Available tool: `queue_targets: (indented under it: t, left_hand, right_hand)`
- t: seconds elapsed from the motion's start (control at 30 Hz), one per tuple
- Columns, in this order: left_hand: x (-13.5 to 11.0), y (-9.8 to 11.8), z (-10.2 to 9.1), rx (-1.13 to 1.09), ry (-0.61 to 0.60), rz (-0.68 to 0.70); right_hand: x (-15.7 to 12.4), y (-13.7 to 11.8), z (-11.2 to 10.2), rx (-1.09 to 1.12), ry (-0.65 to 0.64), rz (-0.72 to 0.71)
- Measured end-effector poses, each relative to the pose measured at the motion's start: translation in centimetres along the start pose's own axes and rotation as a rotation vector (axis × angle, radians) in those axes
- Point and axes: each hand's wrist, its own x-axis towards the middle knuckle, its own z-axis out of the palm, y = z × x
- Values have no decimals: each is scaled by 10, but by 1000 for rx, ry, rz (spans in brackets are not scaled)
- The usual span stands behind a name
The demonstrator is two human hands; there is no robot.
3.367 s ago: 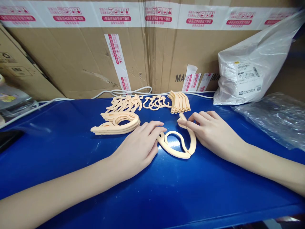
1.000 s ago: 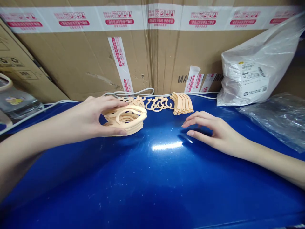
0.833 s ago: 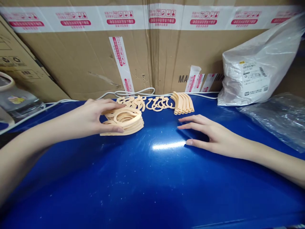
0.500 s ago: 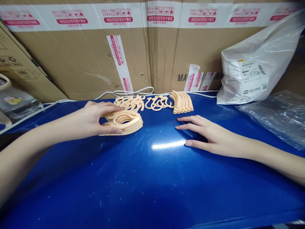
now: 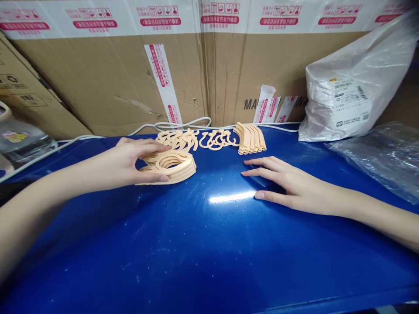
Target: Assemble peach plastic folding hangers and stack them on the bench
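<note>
Since the earliest frame the left hand (image 5: 127, 163) has shifted from centre to the one stack of hanger parts (image 5: 178, 168), left of centre on the blue table (image 5: 209, 244). Thumb in front and fingers on top pinch it. Two smaller piles (image 5: 250, 138) lie behind. The right hand (image 5: 288, 185) lies flat, fingers spread, empty.

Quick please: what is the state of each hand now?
Left hand: closed on the stack of beige plastic pieces.
Right hand: open, resting on the blue table, holding nothing.
</note>
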Motion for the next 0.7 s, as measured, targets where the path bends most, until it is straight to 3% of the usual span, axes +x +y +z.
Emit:
queue_targets:
  t: [0.7]
  left_hand:
    - [0,0,0,3,-11,-23]
  right_hand:
    - [0,-1,-1,-13,-14,3]
